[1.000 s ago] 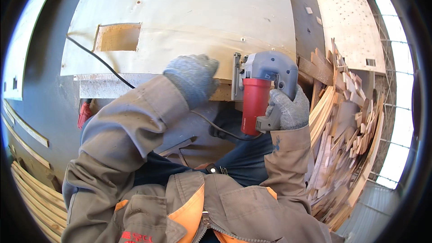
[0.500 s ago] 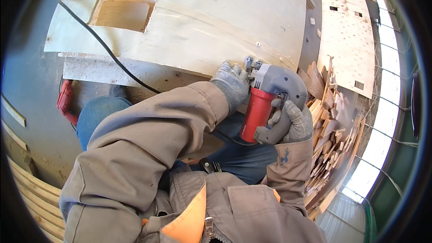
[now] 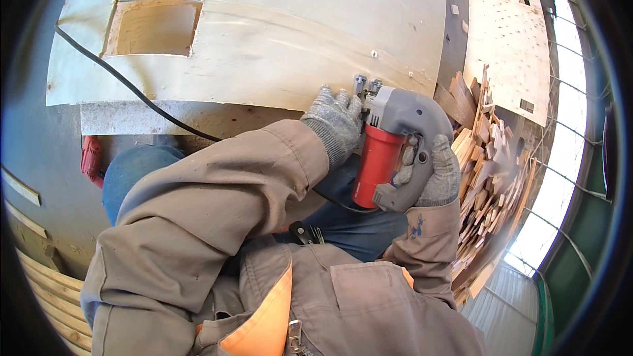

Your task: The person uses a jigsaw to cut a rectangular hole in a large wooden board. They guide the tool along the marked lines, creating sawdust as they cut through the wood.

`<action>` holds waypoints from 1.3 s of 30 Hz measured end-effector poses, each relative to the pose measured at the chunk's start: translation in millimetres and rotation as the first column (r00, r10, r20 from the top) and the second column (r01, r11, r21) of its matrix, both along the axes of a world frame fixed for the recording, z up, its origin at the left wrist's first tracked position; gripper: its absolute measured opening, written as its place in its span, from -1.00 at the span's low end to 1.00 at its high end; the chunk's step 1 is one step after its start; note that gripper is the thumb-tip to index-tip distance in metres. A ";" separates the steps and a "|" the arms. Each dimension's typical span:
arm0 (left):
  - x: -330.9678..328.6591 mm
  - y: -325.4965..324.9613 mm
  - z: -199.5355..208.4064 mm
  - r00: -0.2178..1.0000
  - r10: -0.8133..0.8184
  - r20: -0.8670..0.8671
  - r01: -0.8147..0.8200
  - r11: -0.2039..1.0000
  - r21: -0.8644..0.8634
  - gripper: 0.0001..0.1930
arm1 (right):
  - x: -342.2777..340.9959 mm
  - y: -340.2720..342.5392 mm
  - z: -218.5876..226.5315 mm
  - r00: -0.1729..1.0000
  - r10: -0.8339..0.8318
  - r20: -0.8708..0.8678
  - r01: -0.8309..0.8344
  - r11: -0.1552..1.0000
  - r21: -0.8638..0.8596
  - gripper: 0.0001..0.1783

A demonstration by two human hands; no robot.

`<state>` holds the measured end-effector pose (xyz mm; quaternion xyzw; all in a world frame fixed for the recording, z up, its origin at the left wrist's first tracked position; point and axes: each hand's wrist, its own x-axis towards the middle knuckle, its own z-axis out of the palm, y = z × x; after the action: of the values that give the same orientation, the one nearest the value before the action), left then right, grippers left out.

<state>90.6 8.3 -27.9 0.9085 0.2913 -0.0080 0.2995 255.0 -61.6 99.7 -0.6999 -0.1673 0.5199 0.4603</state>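
From where I stand, the person sits with knees apart, a saw (image 3: 379,165) at the near edge of a broad pale board (image 3: 277,53). The right grip (image 3: 440,175), in a grey knit glove, is wrapped around the saw's rear handle, fingers curled through the loop. The saw's red barrel slants down toward the lap, and its metal plate is up by the board's edge; whether the blade is in the wood I can't tell. The left grip (image 3: 333,115), gloved the same way, holds nothing that I can see: its fingers are spread and stretched out at the board's edge, just beside the plate. Off to the left, the board has a four-sided opening (image 3: 151,26) cut through it, with a black cord (image 3: 132,89) running from the board's left side down behind the brown left sleeve (image 3: 217,184). Under the near edge a whitish slab (image 3: 125,117) sticks out, and near the left knee (image 3: 135,175), in blue jeans, there's a red tool (image 3: 91,160) on the grey floor (image 3: 72,211). Long wooden strips (image 3: 56,290) lie side by side at lower left. To the right, a big heap of scraps (image 3: 484,178) is piled beyond the right arm, and past its far end lies a second board (image 3: 508,39) with small square holes.
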 end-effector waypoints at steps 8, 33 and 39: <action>-2.8 3.6 6.2 0.998 -0.038 -0.043 0.036 0.999 -0.040 -0.55 | 5.0 -1.4 0.5 0.999 0.021 -0.030 -0.022 1.000 -0.009 -0.51; -3.3 11.0 5.0 0.997 -0.058 -0.055 0.053 0.995 -0.088 -0.53 | -5.4 5.3 1.9 0.992 0.035 0.121 -0.032 0.999 -0.028 -0.48; -3.7 12.6 3.6 0.997 -0.066 -0.036 0.062 0.992 -0.106 -0.53 | -7.1 8.0 0.6 0.995 0.015 0.103 -0.013 1.000 -0.018 -0.49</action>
<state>86.9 20.9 -24.3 0.9000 0.2673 -0.0509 0.3407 247.9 -53.6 100.3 -0.7285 -0.1910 0.4878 0.4414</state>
